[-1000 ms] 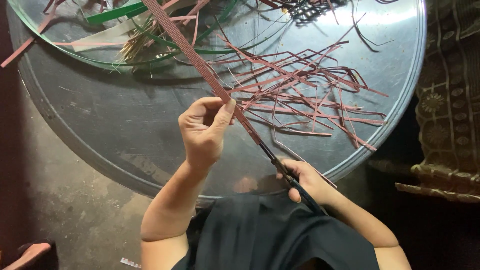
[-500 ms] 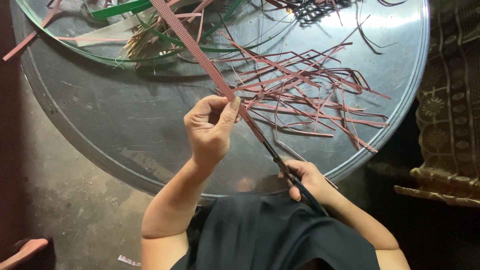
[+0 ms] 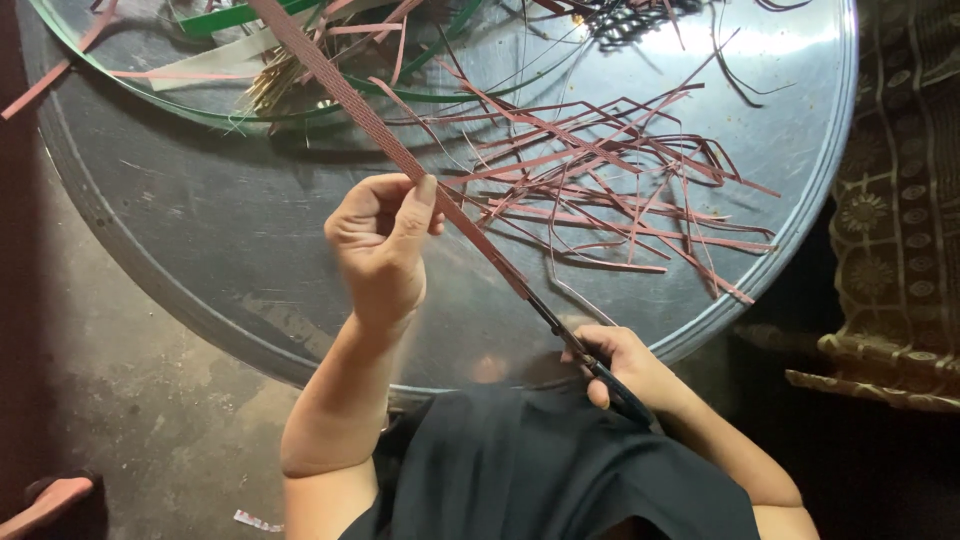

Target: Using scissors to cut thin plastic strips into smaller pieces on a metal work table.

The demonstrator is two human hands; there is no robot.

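A large round metal tray [image 3: 200, 230] fills most of the view from above, sitting on a dull concrete floor [image 3: 110, 420], with a patterned brown cloth [image 3: 900, 200] at the right edge. Across the tray's right half lies a loose heap of thin reddish-brown strips [image 3: 620, 190], crossing one another in all directions. Near the tray's far rim sit green straps [image 3: 240, 15], curved along the edge, and a pale strip [image 3: 200, 70] just beside them. The person's dark garment [image 3: 540, 470] covers the bottom centre. A long, woven, reddish-brown strap [image 3: 380, 130] runs diagonally from the top left down toward the lower right, held above the tray. The left hand [image 3: 380, 245] grips it midway, fingers curled and the thumb pressed along the strap's side. The right hand [image 3: 625, 365], low and close to the body, is closed around the handles of dark scissors [image 3: 590, 360], whose blades meet the strap's lower end; whether the blades are parted cannot be told. A pink sandal tip [image 3: 50, 500] shows at bottom left.
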